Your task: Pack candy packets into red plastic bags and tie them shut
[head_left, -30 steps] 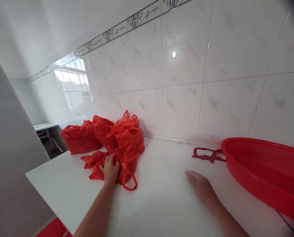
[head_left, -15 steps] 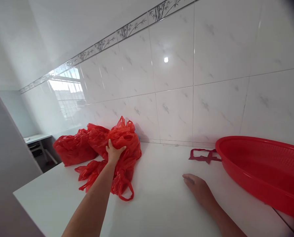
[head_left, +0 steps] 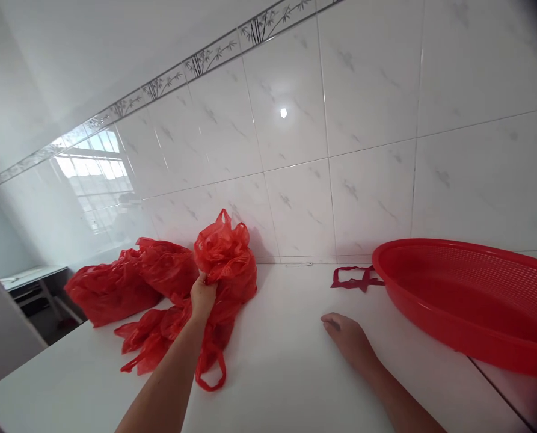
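The step in hand was, by judgement, positioning of the upright red bag (head_left: 239, 270) on the worktop (head_left: 268, 373), near the tiled wall (head_left: 367, 204). The left hand (head_left: 204, 294) pressed against the bag's lower left side. Its fingertips were hidden in the folds; whether they were clamped on the plastic could not be told. The right hand (head_left: 344, 337) was at the worktop, fingers loosely curled together, holding nothing visible. The next move called for a secure hold on the gathered plastic, since thin film may slip or tear.

Containers: two bulky red bags (head_left: 115, 291) sat left of the upright bag, and crumpled red plastic (head_left: 144, 340) lay in front. Their contents could not be identified. The red basket (head_left: 430, 307), at right, showed only its base and perforated wall inside.
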The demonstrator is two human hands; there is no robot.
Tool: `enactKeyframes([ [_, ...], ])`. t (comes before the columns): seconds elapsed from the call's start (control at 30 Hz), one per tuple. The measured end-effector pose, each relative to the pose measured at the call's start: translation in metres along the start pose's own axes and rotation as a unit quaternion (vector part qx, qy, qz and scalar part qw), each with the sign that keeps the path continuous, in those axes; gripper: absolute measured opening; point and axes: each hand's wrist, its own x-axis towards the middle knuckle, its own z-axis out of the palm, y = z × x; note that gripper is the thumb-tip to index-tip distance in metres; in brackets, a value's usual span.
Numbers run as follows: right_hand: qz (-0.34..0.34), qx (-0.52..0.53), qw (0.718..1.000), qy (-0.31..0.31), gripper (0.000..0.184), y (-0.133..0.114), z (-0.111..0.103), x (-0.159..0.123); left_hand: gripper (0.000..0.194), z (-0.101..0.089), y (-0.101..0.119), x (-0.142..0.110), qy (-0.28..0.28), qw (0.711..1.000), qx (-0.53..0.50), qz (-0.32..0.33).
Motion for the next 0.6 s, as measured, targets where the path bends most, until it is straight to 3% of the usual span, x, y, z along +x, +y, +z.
enactKeyframes([
  [0.3, -0.023, -0.002, 1.000, 0.012, 0.032, 0.005, 0.004, 0.001, 0.022, 0.018, 0.052, -0.002, -0.087, 0.987, 0.056, 0.123],
  [0.4, -0.084, -0.074, 0.986, 0.120, 0.039, 0.009, 0.004, 0.008, 0.025, 0.028, 0.071, -0.007, -0.137, 0.974, 0.062, 0.172],
  [0.5, -0.177, -0.174, 0.927, 0.281, 0.046, 0.008, 0.001, 0.015, 0.025, 0.035, 0.090, -0.017, -0.192, 0.953, 0.064, 0.224],
  [0.6, -0.230, -0.228, 0.869, 0.373, 0.055, 0.001, -0.005, 0.015, 0.026, 0.042, 0.104, -0.030, -0.251, 0.925, 0.060, 0.279],
])
